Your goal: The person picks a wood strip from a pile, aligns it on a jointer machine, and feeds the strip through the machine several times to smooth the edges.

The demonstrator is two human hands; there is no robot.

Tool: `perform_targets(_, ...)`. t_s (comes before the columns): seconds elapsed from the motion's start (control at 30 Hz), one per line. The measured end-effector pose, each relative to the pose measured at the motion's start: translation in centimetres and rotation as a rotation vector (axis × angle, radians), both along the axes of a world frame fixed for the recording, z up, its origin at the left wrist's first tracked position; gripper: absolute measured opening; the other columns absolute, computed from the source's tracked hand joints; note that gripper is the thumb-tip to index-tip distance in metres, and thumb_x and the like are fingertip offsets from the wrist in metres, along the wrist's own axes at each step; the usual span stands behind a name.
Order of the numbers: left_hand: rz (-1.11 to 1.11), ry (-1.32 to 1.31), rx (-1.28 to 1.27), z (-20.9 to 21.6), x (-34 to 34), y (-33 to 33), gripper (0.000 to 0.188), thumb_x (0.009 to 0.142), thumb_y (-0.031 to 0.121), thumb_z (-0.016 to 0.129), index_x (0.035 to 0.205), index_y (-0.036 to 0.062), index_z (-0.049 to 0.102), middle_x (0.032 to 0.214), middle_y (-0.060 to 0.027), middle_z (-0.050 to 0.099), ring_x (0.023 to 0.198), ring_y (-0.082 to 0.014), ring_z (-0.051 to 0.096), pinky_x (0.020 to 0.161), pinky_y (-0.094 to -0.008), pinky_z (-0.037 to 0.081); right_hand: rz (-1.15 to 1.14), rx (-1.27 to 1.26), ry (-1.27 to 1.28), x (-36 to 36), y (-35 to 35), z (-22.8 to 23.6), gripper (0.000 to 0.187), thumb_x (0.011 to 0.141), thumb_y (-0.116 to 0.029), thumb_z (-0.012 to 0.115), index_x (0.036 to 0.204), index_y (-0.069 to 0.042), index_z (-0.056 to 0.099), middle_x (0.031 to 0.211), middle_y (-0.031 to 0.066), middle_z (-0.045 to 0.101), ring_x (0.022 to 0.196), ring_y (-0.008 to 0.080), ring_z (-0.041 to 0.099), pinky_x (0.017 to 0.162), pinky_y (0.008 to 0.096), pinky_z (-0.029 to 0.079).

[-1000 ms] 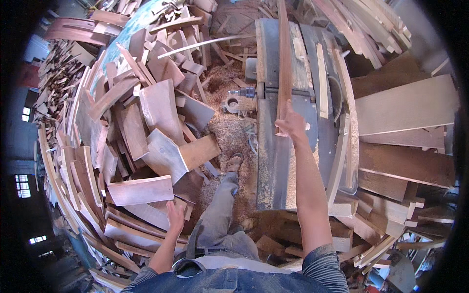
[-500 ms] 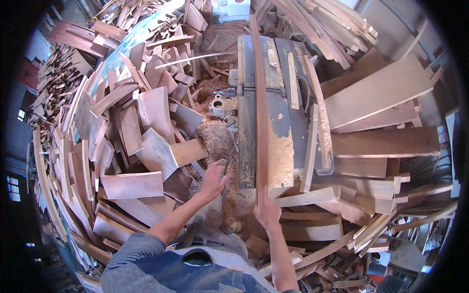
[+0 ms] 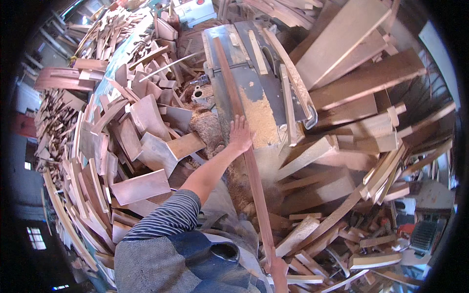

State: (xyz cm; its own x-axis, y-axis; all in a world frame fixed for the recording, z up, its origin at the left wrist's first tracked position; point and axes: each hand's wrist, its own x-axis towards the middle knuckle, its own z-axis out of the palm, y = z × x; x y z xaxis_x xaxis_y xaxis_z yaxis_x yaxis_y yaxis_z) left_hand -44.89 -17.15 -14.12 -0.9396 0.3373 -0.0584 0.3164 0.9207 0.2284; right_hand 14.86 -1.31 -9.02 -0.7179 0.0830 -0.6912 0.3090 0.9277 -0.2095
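A long, narrow reddish-brown wood strip [image 3: 257,191] runs from the grey metal bed of a woodworking machine [image 3: 222,105] back past its near edge toward my body. My left hand [image 3: 241,134] lies on the strip near the front of the bed, palm down, its fingers stretched out along the wood. Close to my right side, my right hand [image 3: 277,268] is wrapped round the strip's near end; its fingertips are partly hidden. Pale sawdust [image 3: 259,117] covers part of the bed, right of the strip.
Narrow pale offcuts [image 3: 257,52] lie on the machine's right half. Curved boards [image 3: 141,185] are heaped at the left, and wide planks [image 3: 366,80] stick out at the right. Wood shavings [image 3: 205,128] are piled against the machine's left side. More scraps [image 3: 342,244] lie at lower right.
The strip has slid toward me, its near end now beside my body in my right hand. My left hand has moved from left of the machine onto the strip. The view has turned.
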Motion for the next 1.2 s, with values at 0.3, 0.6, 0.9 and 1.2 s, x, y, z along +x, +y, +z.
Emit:
perform_targets(0.3,0.0,0.067,0.0,0.4,4.6,0.3,0.057,0.101,0.032,0.051,0.141,-0.0078,0.044,0.162,-0.0239,0.029,0.156,-0.0455,0.017,0.126,-0.0588,0.015,-0.219,0.1,-0.052,18.5,0.1,1.3,0.082,0.072,-0.028,0.079,0.143,-0.004,0.046,0.085,0.0181,0.069,0.077,0.0384,0.072,0.067,0.0513,0.058)
perform_targets(0.6,0.012,0.139,0.06,-0.9,7.6,-0.1,0.054,0.101,0.028,0.056,0.14,-0.0077,0.044,0.159,-0.0243,0.03,0.155,-0.0451,0.017,0.125,-0.059,0.017,-0.247,0.067,-0.23,19.6,1.4,0.0,0.069,0.071,-0.027,0.08,0.13,-0.003,0.054,0.087,0.0187,0.069,0.078,0.039,0.072,0.068,0.0519,0.058)
perform_targets(0.9,0.038,0.152,-0.015,-1.6,-8.5,-1.6,0.056,0.105,0.034,0.049,0.143,-0.0062,0.041,0.16,-0.0208,0.029,0.156,-0.0413,0.016,0.126,-0.0575,0.018,-0.159,0.051,-0.084,8.8,-0.3,-0.8,0.053,0.069,-0.025,0.082,0.11,-0.002,0.057,0.094,0.0206,0.069,0.079,0.0416,0.072,0.07,0.053,0.058)
perform_targets(1.2,0.04,0.177,0.002,-2.6,-23.5,-5.8,0.058,0.105,0.037,0.049,0.145,-0.0053,0.041,0.161,-0.0216,0.03,0.156,-0.0431,0.017,0.126,-0.057,0.019,-0.064,-0.024,-0.003,-4.5,-2.7,-0.2,0.092,0.077,-0.027,0.074,0.159,-0.01,0.035,0.097,0.0232,0.061,0.073,0.0397,0.066,0.061,0.0537,0.054)
